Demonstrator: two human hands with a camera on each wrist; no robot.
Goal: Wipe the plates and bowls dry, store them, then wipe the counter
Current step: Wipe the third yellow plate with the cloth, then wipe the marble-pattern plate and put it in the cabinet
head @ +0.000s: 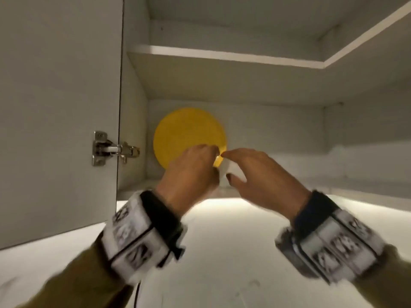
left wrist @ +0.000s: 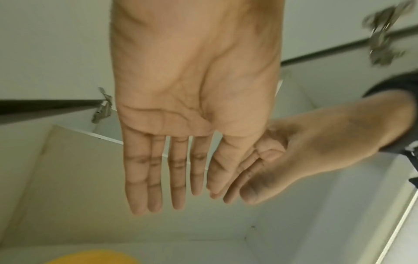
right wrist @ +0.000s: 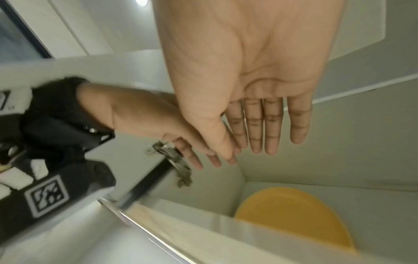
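A round yellow plate (head: 186, 132) stands on edge at the back left of the lower cabinet shelf, leaning on the rear wall; it also shows as a yellow plate (right wrist: 294, 212) in the right wrist view and as a sliver of yellow plate (left wrist: 95, 257) in the left wrist view. My left hand (head: 193, 167) and right hand (head: 246, 170) are raised side by side at the shelf's front edge, just short of the plate. Both wrist views show flat palms with straight fingers holding nothing: left hand (left wrist: 172, 178), right hand (right wrist: 260, 128). The plate's lower rim is hidden behind my hands.
The white cabinet door (head: 60, 107) stands open on the left, with a metal hinge (head: 111, 148) at its inner edge. An upper shelf (head: 222, 55) spans the cabinet above. The lower shelf's right part (head: 333, 170) shows nothing on it. A lit strip (head: 222, 203) runs under the cabinet.
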